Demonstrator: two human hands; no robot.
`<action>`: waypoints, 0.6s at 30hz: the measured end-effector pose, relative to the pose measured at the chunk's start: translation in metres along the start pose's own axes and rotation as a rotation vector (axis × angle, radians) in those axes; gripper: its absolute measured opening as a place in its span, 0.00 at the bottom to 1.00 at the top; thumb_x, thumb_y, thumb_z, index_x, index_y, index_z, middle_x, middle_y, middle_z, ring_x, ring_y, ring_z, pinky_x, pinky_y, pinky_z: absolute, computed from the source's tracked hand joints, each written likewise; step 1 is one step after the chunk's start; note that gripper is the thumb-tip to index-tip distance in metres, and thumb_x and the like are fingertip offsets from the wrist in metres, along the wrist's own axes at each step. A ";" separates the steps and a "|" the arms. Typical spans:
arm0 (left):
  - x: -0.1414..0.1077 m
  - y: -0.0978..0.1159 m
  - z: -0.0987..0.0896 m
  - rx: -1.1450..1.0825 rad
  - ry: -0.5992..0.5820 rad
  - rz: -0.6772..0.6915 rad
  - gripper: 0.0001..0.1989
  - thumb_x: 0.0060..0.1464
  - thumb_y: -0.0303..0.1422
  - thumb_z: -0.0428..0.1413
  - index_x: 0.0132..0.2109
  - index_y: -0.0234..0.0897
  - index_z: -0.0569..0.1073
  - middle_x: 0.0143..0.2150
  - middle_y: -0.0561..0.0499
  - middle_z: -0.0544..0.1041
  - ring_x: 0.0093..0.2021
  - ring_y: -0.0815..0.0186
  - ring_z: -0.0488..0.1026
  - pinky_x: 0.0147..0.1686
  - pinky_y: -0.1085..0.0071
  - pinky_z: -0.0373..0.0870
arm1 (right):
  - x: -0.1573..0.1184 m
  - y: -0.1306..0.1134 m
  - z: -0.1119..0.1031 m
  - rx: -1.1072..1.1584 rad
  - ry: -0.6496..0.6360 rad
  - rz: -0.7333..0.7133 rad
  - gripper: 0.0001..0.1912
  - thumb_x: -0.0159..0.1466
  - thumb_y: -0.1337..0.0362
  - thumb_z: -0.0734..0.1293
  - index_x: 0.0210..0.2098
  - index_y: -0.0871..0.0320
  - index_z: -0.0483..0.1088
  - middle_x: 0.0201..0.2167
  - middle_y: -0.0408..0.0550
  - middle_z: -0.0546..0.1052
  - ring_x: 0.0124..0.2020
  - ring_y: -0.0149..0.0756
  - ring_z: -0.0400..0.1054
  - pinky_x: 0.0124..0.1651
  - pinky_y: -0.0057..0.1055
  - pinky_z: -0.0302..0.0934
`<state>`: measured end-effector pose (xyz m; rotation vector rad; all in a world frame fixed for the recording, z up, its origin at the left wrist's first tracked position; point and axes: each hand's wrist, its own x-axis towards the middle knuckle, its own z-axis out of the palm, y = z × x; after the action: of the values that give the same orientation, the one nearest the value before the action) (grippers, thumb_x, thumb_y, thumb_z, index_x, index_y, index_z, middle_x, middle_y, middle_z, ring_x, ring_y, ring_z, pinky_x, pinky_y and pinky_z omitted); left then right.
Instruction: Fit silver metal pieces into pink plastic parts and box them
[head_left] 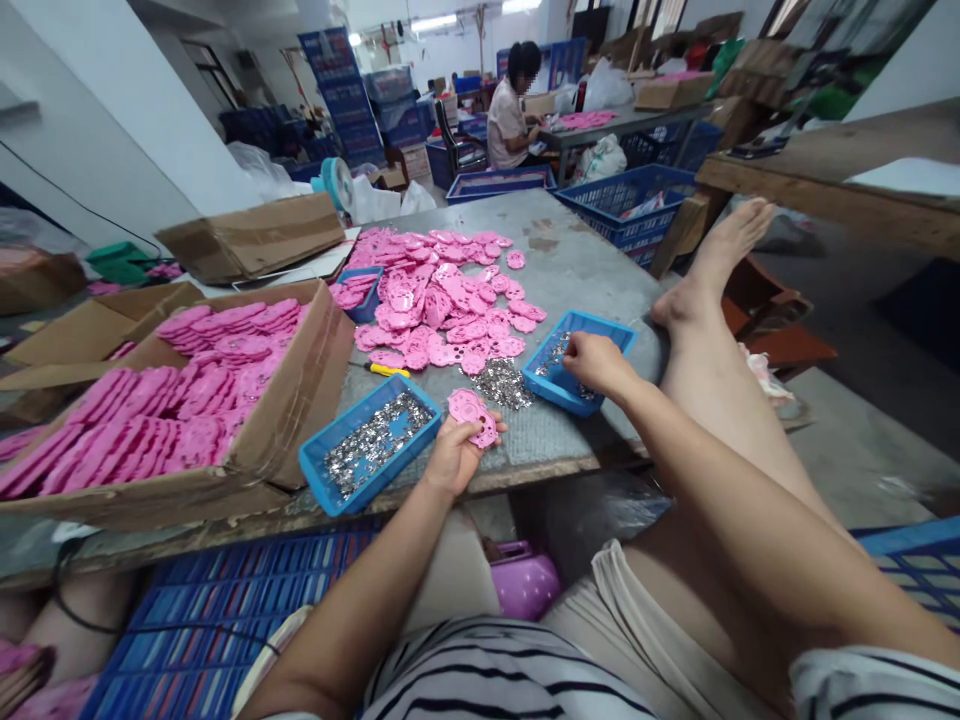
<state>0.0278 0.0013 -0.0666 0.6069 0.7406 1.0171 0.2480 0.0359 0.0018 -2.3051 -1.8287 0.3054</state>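
My left hand [454, 455] is closed round a pink plastic piece [471, 412] near the table's front edge. Fingers pinched together, my right hand [596, 362] is over the right blue tray [616, 335], which has small metal parts in it; what the fingertips hold, if anything, is too small to tell. Beside my left hand lies another blue tray [315, 470] of small metal parts. A loose heap of metal parts [504, 382] sits between the trays. Behind it spreads a large pile of pink pieces [442, 310]. A yellow tool [386, 370] lies at the pile's front.
An open cardboard box [322, 385] full of pink pieces stands at the left. A small blue bin [367, 308] adjoins the pile. My raised leg [712, 370] is right of the table. Another person [511, 120] sits at a farther table, near blue crates [630, 205].
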 end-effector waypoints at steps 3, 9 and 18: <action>-0.005 -0.001 0.010 0.074 0.023 0.050 0.23 0.34 0.28 0.64 0.40 0.35 0.65 0.28 0.50 0.77 0.27 0.62 0.76 0.24 0.73 0.67 | -0.016 -0.014 -0.004 0.400 -0.052 -0.044 0.05 0.55 0.72 0.63 0.24 0.58 0.66 0.20 0.43 0.72 0.24 0.33 0.67 0.29 0.26 0.57; -0.013 -0.005 0.035 0.214 0.066 0.166 0.22 0.33 0.30 0.66 0.37 0.35 0.67 0.26 0.54 0.75 0.23 0.70 0.71 0.20 0.76 0.66 | -0.058 -0.040 0.005 0.345 -0.253 -0.325 0.09 0.53 0.74 0.63 0.21 0.57 0.62 0.18 0.40 0.70 0.22 0.30 0.63 0.27 0.26 0.52; -0.010 -0.004 0.028 0.274 -0.014 -0.044 0.23 0.30 0.27 0.65 0.37 0.35 0.67 0.25 0.54 0.75 0.19 0.68 0.71 0.16 0.75 0.63 | -0.077 -0.044 0.004 -0.106 -0.301 -0.562 0.09 0.62 0.74 0.60 0.37 0.61 0.72 0.39 0.56 0.78 0.39 0.41 0.73 0.37 0.29 0.58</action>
<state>0.0488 -0.0129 -0.0495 0.8292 0.8845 0.8761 0.1885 -0.0295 0.0136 -1.7631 -2.5931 0.4917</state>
